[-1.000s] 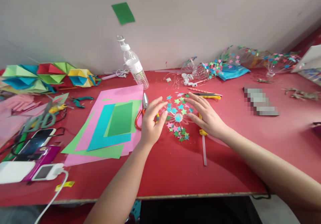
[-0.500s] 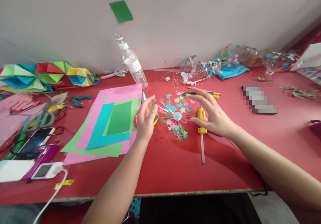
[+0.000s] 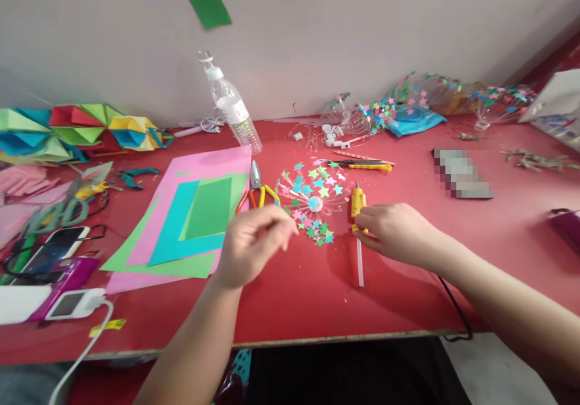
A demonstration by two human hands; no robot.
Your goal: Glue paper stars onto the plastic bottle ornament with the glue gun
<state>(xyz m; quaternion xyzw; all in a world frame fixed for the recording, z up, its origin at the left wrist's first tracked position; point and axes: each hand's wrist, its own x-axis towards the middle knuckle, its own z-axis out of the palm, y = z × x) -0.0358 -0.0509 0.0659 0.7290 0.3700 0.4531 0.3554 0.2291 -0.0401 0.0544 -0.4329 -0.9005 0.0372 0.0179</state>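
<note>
Head view: red table (image 3: 294,308), grey wall (image 3: 317,30)

A green sheet (image 3: 208,7) hangs on the wall (image 3: 344,36) above a bottle (image 3: 234,112) and, apparently, coiled cable (image 3: 211,125).

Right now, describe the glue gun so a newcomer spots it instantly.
On the red table, find the clear, star-covered piece in front of the person. Just right of it, partly covered by the right hand, is the yellow glue gun. Unlike the yellow-handled cutter behind it, it has a long translucent stick jutting from its rear toward the near edge.
</note>
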